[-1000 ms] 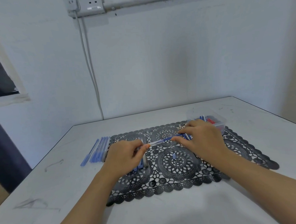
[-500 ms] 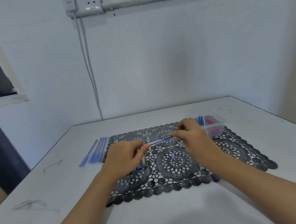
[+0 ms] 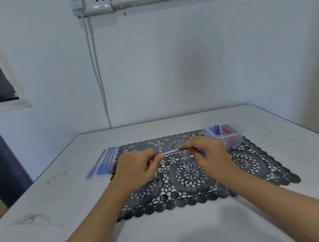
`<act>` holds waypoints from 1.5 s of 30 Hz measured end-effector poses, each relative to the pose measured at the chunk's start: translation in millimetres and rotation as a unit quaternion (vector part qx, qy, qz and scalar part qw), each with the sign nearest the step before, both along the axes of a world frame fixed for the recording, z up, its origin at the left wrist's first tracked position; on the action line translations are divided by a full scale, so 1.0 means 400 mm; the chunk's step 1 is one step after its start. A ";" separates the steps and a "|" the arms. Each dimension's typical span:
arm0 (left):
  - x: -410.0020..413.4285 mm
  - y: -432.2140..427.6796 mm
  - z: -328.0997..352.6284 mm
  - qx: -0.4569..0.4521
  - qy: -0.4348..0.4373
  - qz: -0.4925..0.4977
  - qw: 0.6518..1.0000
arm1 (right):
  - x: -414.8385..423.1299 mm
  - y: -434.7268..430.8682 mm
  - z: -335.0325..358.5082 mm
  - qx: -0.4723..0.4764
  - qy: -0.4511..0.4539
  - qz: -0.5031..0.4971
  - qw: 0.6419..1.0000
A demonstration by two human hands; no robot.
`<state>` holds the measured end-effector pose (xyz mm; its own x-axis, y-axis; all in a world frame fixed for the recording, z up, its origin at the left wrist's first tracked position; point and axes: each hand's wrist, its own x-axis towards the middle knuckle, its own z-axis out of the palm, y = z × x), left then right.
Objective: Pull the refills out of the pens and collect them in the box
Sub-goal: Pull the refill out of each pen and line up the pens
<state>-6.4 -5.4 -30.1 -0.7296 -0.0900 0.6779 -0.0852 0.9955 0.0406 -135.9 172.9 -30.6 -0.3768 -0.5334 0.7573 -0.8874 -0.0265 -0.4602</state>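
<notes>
Both hands hold one clear blue pen (image 3: 172,152) level above the black lace mat (image 3: 249,164). My left hand (image 3: 137,168) pinches its left end between thumb and finger. My right hand (image 3: 206,153) grips the right end, where dark blue ends stick out past the fingers. A clear plastic box (image 3: 225,134) stands at the mat's back right corner with blue and red pieces inside. Several blue pens (image 3: 104,163) lie side by side on the table left of the mat. A small blue cap (image 3: 187,168) rests on the mat between my hands.
The white table (image 3: 67,209) ends at a wall close behind the mat. A white cable (image 3: 97,72) runs down the wall from a socket. Something small and grey lies partly hidden under my left hand.
My right hand has slid left along the pen, away from the box, which now shows in full. My left hand has stayed in place.
</notes>
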 end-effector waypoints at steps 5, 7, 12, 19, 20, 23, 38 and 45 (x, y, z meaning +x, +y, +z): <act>-0.006 0.017 -0.008 0.004 -0.017 -0.003 1.000 | 0.024 -0.002 -0.001 -0.031 -0.190 0.034 0.981; -0.008 0.021 -0.009 0.010 -0.019 -0.010 1.000 | 0.025 -0.003 0.001 -0.042 -0.257 0.058 0.964; -0.007 0.022 -0.011 0.012 -0.012 -0.010 1.000 | 0.019 -0.007 0.005 -0.031 -0.295 0.067 0.953; -0.006 0.013 -0.012 0.008 -0.027 0.012 1.000 | 0.010 0.007 0.011 0.022 -0.097 -0.018 0.995; -0.006 0.009 -0.012 0.010 -0.024 0.017 1.000 | 0.003 0.005 0.010 0.033 -0.085 -0.025 0.996; -0.010 0.000 -0.014 0.017 -0.022 0.046 0.999 | -0.017 -0.003 -0.002 0.123 -0.052 -0.042 0.990; -0.015 -0.009 -0.019 0.016 -0.027 0.072 0.997 | -0.016 -0.027 -0.034 0.357 0.027 -0.021 0.933; -0.013 0.001 -0.015 0.022 -0.041 0.064 0.997 | -0.010 -0.019 -0.014 0.201 -0.121 -0.039 0.971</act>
<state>-11.4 -4.8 -35.9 -0.7629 -0.2149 0.6097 -0.2164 0.9736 0.0724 -139.8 165.5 -36.2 -0.5692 -0.7300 0.3783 -0.7439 0.2614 -0.6150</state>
